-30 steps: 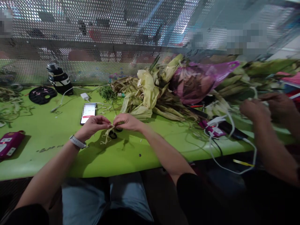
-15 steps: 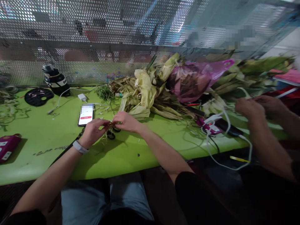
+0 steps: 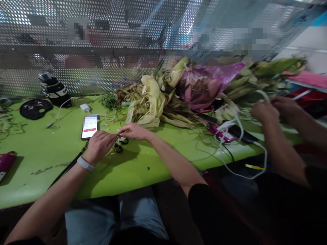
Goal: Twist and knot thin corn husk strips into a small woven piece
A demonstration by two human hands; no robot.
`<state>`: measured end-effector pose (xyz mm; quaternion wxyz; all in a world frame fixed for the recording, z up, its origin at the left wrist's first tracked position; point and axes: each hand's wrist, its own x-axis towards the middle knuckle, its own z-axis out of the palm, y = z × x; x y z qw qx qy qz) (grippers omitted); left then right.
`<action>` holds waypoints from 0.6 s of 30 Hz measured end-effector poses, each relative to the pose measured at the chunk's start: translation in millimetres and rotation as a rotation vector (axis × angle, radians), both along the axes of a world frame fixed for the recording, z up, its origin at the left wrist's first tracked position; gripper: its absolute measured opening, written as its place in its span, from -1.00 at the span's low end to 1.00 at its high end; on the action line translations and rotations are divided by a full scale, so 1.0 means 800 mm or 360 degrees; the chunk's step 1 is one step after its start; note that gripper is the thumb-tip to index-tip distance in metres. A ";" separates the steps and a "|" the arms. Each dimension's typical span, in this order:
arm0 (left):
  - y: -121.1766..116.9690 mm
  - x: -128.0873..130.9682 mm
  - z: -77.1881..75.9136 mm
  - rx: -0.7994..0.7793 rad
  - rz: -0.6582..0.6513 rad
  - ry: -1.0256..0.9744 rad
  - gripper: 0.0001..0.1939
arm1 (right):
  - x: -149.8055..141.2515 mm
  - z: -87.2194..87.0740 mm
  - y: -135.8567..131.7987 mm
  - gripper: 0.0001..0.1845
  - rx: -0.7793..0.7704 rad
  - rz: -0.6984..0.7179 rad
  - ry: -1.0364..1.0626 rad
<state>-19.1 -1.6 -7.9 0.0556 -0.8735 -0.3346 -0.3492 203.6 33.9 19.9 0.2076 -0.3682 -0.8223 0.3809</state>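
My left hand (image 3: pixel 100 146), with a pale band on its wrist, is closed in a pinch over the green table (image 3: pixel 163 163). Meeting it fingertip to fingertip is my right hand (image 3: pixel 136 131), also pinching. Between them is a thin piece that looks like a corn husk strip, mostly hidden by the fingers. Black scissor handles (image 3: pixel 118 148) lie just under the hands, with thin pale strands near them. Left of my hands rests a phone (image 3: pixel 90 128) with a lit screen. Behind them lies a heap of corn husks (image 3: pixel 153 98).
A pink plastic bag (image 3: pixel 196 90) holds dry husks. At right, a co-worker's hands (image 3: pixel 265 110) hold a pale strip near a white cable (image 3: pixel 221 160) and a purple device (image 3: pixel 222 134). A black bottle (image 3: pixel 55 90) and black mask-shaped item (image 3: pixel 35 109) stand back left.
The view has swung slightly right, so things sit further left. My right fingers have straightened a little, while both hands stay together above the scissors.
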 end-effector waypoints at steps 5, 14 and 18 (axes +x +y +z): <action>0.001 0.000 -0.001 0.0100 -0.0010 0.0102 -0.83 | 0.001 -0.003 0.004 -0.72 -0.0134 0.0051 0.0077; 0.001 -0.002 -0.003 0.0206 0.0015 0.0223 -0.82 | 0.001 -0.014 0.011 -0.74 -0.0218 0.0118 0.0202; 0.002 0.000 -0.002 0.0177 0.0008 0.0141 -0.84 | -0.007 -0.010 0.002 -0.77 0.0001 0.0025 0.0062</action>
